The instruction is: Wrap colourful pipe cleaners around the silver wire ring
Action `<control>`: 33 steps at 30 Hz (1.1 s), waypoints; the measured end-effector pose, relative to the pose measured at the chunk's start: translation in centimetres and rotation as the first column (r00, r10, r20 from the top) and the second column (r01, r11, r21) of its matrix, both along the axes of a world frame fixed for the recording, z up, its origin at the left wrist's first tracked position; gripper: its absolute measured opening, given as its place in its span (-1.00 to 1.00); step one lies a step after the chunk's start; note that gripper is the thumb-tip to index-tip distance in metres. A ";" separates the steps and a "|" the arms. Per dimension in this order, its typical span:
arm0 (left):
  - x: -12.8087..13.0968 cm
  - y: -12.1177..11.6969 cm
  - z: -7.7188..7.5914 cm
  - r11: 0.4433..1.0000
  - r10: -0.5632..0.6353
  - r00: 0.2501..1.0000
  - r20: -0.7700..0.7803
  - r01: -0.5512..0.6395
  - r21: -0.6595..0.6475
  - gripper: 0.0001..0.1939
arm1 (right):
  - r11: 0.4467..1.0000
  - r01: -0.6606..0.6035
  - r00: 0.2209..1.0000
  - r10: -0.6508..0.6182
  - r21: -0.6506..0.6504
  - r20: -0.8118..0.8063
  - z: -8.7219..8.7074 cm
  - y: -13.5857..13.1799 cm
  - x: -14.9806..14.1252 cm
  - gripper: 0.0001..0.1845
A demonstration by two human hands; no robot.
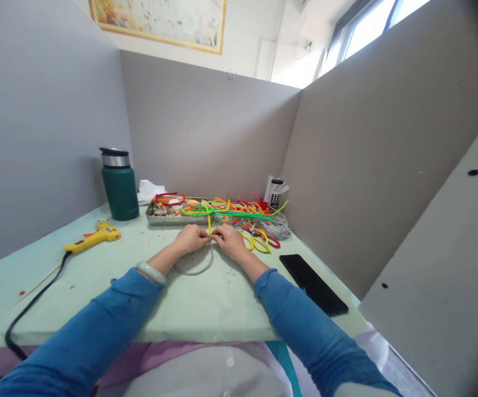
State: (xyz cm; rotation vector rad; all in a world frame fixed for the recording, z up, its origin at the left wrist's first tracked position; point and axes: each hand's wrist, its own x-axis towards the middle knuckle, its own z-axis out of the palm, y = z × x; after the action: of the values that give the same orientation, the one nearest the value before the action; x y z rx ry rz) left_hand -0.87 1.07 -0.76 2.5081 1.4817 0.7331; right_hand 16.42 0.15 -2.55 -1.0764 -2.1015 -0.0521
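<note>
- Grey loop: at table centre, just in front of me, below my wrists.
- My left hand and right hand both pinch its top end; a yellow stem rises there. Whether I grip that too, fingers hide.
- Risk (my judgement): springy wire could uncurl if one pinch slackens; a hard twist could kink it.
- Loop curves towards me, then left; roundish, no clear long axis.
- Stem's long axis runs away from me, towards the tray; standing or lying, can't tell.
- Pile beyond could snag the stem.
</note>
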 end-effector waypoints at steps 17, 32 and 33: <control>0.3 -0.5 0.4 0.999 -0.016 0.998 0.058 0.018 -0.042 -0.71 | 0.998 -0.037 0.999 0.038 -0.048 0.012 0.1 0.3 0.0 -0.81; 0.7 -0.6 0.7 0.999 -0.018 0.975 0.219 0.026 -0.036 -0.72 | 0.985 -0.064 0.992 0.044 -0.163 -0.119 0.4 0.3 0.1 -0.78; 0.7 -0.6 0.7 0.999 -0.017 0.972 0.234 0.027 -0.040 -0.73 | 0.983 -0.067 0.990 0.045 -0.171 -0.130 0.3 0.3 0.1 -0.78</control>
State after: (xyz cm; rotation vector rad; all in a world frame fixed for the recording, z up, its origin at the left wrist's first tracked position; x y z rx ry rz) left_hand -0.20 0.52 -0.07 2.3092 1.3713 0.9446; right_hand 16.51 0.42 -2.21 -1.0921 -2.0498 0.2271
